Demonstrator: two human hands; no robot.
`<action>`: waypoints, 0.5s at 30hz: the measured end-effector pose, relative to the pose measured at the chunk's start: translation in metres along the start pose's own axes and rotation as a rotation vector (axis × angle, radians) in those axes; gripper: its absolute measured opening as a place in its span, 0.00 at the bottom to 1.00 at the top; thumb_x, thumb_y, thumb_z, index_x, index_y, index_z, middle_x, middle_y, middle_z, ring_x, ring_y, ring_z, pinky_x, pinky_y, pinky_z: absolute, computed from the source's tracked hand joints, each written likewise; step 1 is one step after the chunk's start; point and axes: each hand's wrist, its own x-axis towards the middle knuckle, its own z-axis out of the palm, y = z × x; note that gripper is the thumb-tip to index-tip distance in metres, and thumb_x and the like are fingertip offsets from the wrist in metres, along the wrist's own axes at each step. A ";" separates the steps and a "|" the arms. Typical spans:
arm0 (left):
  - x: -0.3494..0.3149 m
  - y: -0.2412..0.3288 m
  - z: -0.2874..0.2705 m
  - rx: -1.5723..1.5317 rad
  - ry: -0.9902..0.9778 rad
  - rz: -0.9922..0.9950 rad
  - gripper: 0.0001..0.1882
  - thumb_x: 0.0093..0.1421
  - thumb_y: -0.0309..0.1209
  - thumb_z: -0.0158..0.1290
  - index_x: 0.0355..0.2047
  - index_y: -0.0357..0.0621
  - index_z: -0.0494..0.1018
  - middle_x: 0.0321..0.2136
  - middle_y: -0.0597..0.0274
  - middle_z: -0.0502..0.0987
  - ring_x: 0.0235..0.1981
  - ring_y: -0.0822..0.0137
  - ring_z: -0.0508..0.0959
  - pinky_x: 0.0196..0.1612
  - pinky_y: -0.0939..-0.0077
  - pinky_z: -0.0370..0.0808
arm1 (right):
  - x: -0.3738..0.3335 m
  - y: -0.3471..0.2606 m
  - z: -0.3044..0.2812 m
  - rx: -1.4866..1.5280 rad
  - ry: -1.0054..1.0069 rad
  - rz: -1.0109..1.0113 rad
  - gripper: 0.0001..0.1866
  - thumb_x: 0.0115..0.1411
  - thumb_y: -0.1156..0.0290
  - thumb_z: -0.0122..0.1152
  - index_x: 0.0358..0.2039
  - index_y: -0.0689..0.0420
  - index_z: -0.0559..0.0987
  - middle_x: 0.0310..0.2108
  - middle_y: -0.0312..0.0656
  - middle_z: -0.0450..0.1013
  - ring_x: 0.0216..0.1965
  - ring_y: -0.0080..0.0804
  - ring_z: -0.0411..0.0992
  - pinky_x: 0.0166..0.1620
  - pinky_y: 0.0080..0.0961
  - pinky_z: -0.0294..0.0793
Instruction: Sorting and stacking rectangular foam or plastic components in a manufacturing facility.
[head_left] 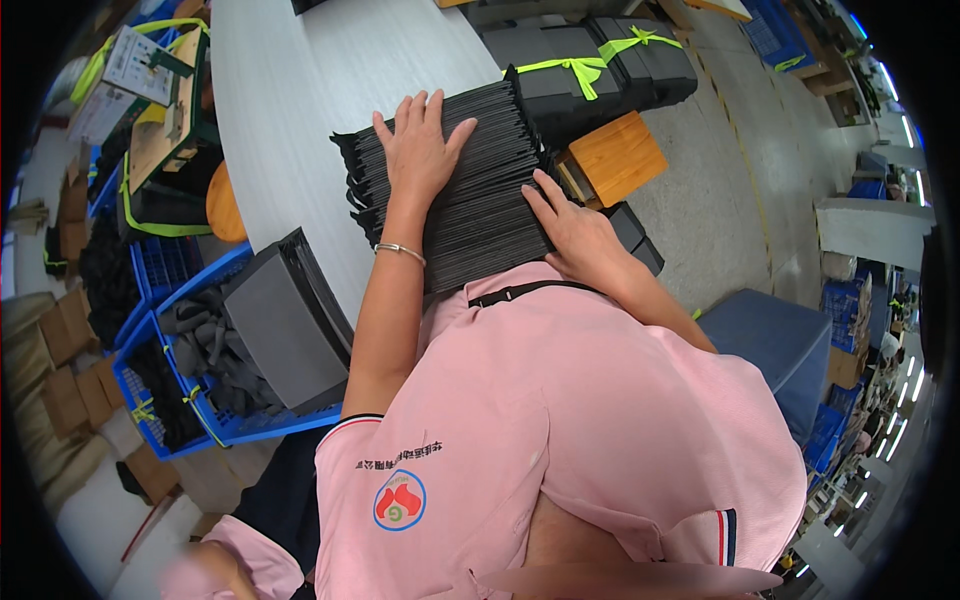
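Observation:
A long, tightly packed row of thin black sheets [485, 205] lies on the grey table in front of my body, their edges facing up. My left hand [417, 150] rests on top of the row's far part, fingers spread and pointing away from me. At the row's right side, my right hand [585, 235] touches the edges with its fingers stretched out; part of its thumb side is hidden. Neither hand wraps round anything. On the left, some sheet ends stick out unevenly past the others.
Dark grey bundles tied with yellow-green straps [580, 75] stand beyond the row, near a wooden stool [617, 158]. Left of the pale table [285, 110], blue crates [290, 425] hold dark pieces and a grey stack [290, 330]. A blue padded block [765, 345] sits right; another person's pink sleeve [255, 555] shows lower left.

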 end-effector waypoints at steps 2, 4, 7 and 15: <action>0.000 -0.001 0.001 -0.005 0.007 0.001 0.37 0.67 0.59 0.48 0.65 0.45 0.67 0.66 0.51 0.68 0.71 0.53 0.60 0.73 0.36 0.39 | 0.000 -0.002 -0.002 0.012 -0.051 0.038 0.51 0.44 0.73 0.75 0.68 0.63 0.60 0.70 0.61 0.54 0.43 0.53 0.78 0.46 0.39 0.81; -0.002 -0.002 0.002 -0.009 0.013 0.000 0.37 0.67 0.59 0.48 0.65 0.45 0.67 0.66 0.51 0.68 0.71 0.53 0.60 0.72 0.36 0.39 | 0.000 -0.003 -0.014 0.044 -0.077 0.029 0.50 0.47 0.70 0.75 0.69 0.63 0.59 0.69 0.59 0.55 0.43 0.53 0.78 0.46 0.39 0.81; -0.003 -0.003 0.002 0.003 0.019 0.004 0.37 0.67 0.59 0.48 0.65 0.45 0.67 0.66 0.51 0.68 0.71 0.53 0.60 0.72 0.35 0.39 | 0.000 0.004 -0.017 0.123 -0.090 0.021 0.50 0.53 0.60 0.73 0.70 0.60 0.57 0.69 0.55 0.56 0.45 0.52 0.78 0.47 0.40 0.80; -0.001 0.000 0.001 -0.007 0.022 0.010 0.36 0.67 0.58 0.49 0.65 0.45 0.67 0.65 0.51 0.68 0.70 0.53 0.61 0.72 0.35 0.40 | 0.021 -0.003 0.001 0.095 -0.003 0.160 0.47 0.62 0.43 0.63 0.71 0.59 0.56 0.57 0.50 0.65 0.43 0.49 0.78 0.42 0.41 0.80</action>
